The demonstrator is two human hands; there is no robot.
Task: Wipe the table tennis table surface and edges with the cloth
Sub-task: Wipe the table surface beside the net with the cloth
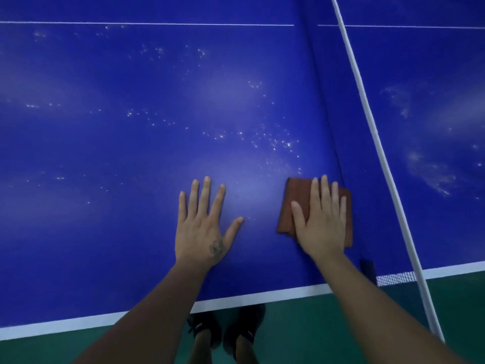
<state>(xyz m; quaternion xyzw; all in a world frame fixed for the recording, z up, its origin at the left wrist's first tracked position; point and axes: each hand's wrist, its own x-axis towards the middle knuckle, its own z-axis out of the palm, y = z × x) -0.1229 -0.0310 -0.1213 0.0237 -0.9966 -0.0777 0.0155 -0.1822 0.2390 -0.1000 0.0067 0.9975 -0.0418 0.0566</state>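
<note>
The blue table tennis table (118, 153) fills the view, with a white line along its near edge. A folded reddish-brown cloth (294, 206) lies flat on it close to the net. My right hand (322, 222) presses on the cloth with straight fingers and covers most of it. My left hand (203, 224) rests flat on the bare blue surface to the left of the cloth, fingers spread. Pale specks and smears dot the surface beyond both hands.
The net (367, 122) with its white top band runs from the top of the view down to the right, past the near edge. The other table half (433, 127) lies beyond it. Green floor (301, 332) and my dark shoes (225, 329) show below the edge.
</note>
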